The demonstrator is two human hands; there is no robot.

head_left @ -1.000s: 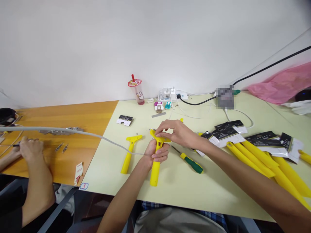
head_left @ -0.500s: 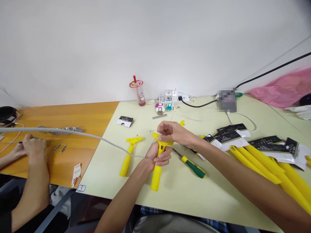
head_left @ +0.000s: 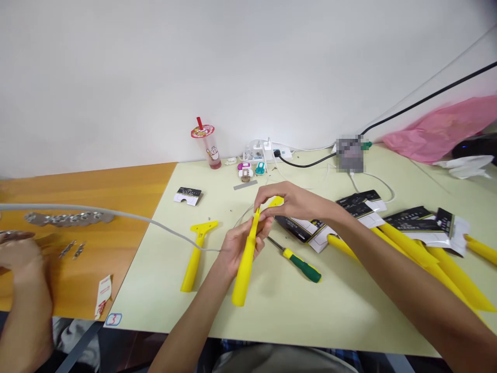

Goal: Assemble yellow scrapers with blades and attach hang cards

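The yellow plastic hand tool with a long rounded handle [head_left: 244, 272] is held over the pale green tabletop [head_left: 155, 300], tilted and turned edge-on to you. Your left hand [head_left: 237, 244] is curled closed around its neck. Your right hand [head_left: 285, 201] pinches its upper end between thumb and forefinger. To the left lies a yellow plastic T-headed tool [head_left: 191, 264]. To the right lies a screwdriver with a green and yellow handle [head_left: 305, 267], its shaft pointing toward your hands. Beyond it, black and white printed cards [head_left: 297, 226] lie near several yellow handles [head_left: 411, 247]. A clear cup with a red straw [head_left: 210, 150] stands near the wall [head_left: 155, 77].
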